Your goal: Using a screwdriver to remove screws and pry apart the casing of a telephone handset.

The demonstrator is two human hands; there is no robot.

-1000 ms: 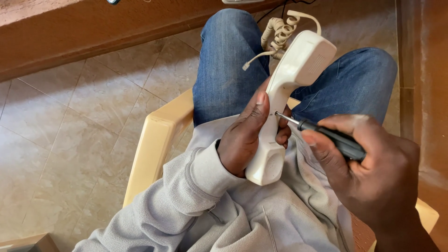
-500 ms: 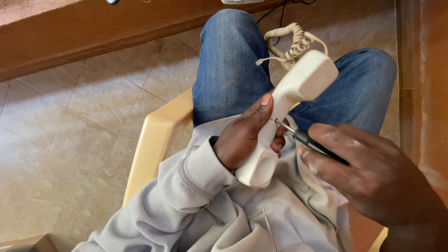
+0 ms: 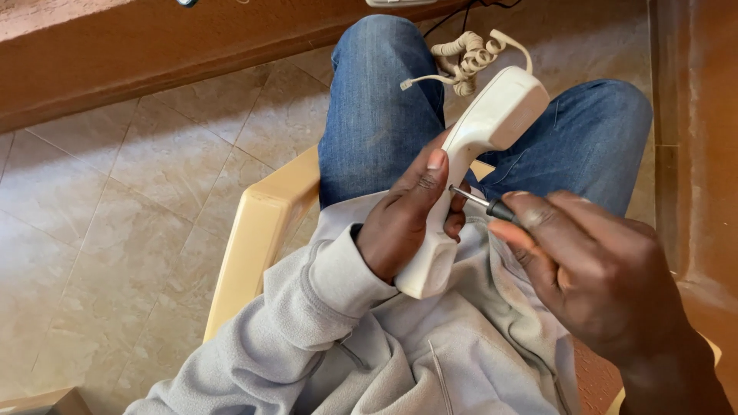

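Note:
My left hand (image 3: 403,215) grips the middle of a cream telephone handset (image 3: 480,146), held tilted over my lap with its upper end to the right. A coiled cream cord (image 3: 465,58) hangs from that upper end over my left knee. My right hand (image 3: 592,269) holds a small screwdriver (image 3: 492,206) with a black handle. Its metal tip touches the handset's side next to my left fingers. I wear blue jeans and a grey sweatshirt.
I sit on a pale yellow plastic chair (image 3: 254,246). Beige floor tiles (image 3: 115,200) lie to the left. A brown wooden ledge (image 3: 154,54) runs along the top, and a brown wooden post (image 3: 696,154) stands at the right.
The handset has tilted further, its upper end swinging right. My right hand has turned over the screwdriver, hiding most of its handle, with the tip still at the handset.

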